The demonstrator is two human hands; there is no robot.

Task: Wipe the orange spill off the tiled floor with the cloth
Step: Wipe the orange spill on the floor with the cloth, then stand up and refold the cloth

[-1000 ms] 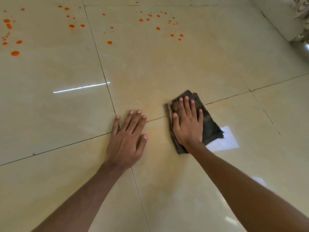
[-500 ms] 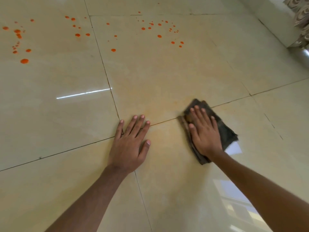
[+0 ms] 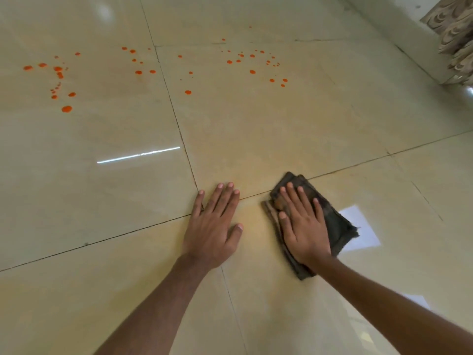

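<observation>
A dark folded cloth lies flat on the glossy beige tiled floor. My right hand presses down on it, palm flat and fingers spread. To its left, my left hand rests flat on the bare tile, holding nothing. Orange drops are scattered across the far tiles: one group at the far left, another near a grout line, a third in the middle distance. A faint yellowish smear tints the tile between my hands.
A pale wall base runs along the far right. A patterned curtain hangs in the top right corner. Bright window reflections lie on the floor beside the cloth. Dark grout lines cross the floor.
My right hand slid the cloth to the right, then back left toward my left hand. The view has tilted, so the orange drops sit lower in frame. My left hand stays planted.
</observation>
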